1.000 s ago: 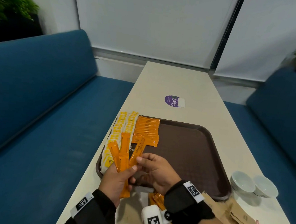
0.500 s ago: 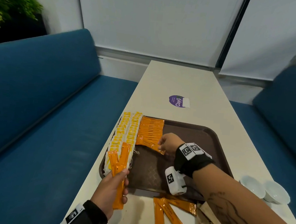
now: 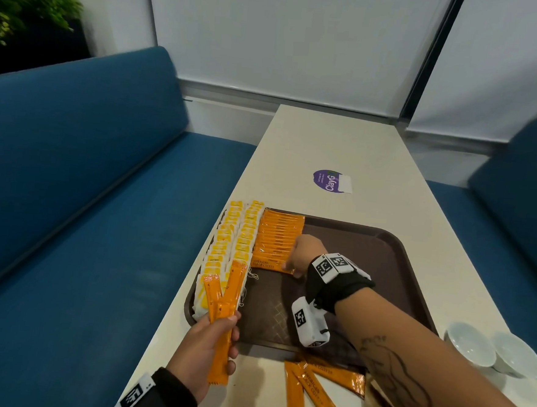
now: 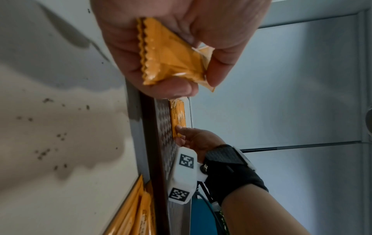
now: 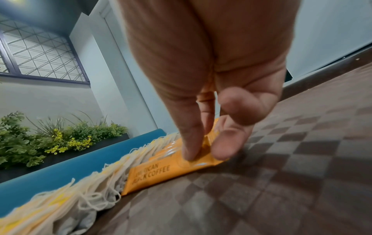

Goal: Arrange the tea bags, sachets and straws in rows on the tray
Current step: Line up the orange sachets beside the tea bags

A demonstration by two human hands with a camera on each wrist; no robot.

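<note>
1. Overhead, my right hand pinches a coffee sachet onto the sachet row at the tray's 11 o'clock; I'd butt it square, with open tray toward 3 o'clock.
2. Left wrist: my left hand grips spare sachets.
3. Right wrist: fingertips pinch the sachet's end beside the tea bags.

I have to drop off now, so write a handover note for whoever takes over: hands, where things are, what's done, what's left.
Left hand: grips spare orange sachets over the tray's near left corner.
Right hand: fingertips on the nearest sachet of the orange row.
Done: two tea bag rows along the left edge of the tray, orange row partly built.
Left: held sachets, loose sachets on the table in front of the tray; no straws on the tray yet.
</note>
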